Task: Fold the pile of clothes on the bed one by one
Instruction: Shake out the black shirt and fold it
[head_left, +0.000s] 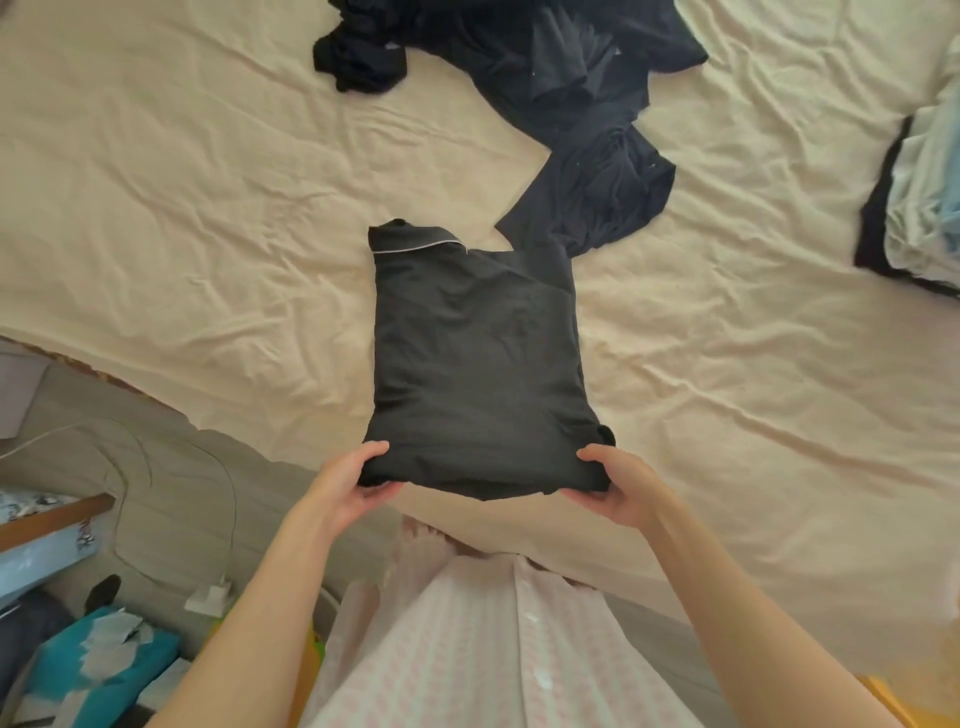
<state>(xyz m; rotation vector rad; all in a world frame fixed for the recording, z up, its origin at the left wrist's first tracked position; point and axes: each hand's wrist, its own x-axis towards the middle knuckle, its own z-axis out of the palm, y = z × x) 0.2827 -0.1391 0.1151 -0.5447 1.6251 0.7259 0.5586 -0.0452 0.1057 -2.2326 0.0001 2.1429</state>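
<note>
A black garment (475, 358) with thin white piping near its far end lies folded into a long rectangle on the cream bed sheet (182, 208). My left hand (353, 486) grips its near left corner, thumb on top and fingers underneath. My right hand (618, 486) grips the near right corner the same way. The near edge is lifted slightly off the bed. Beyond it a loose pile of dark navy clothes (561, 88) lies crumpled, with one piece (602, 192) reaching toward the black garment's far right corner.
A stack of light blue and white folded clothes on a dark item (919, 197) sits at the bed's right edge. Left of the bed are a grey surface with a white cable and charger (208, 597), a teal tissue pack (109, 654) and clutter.
</note>
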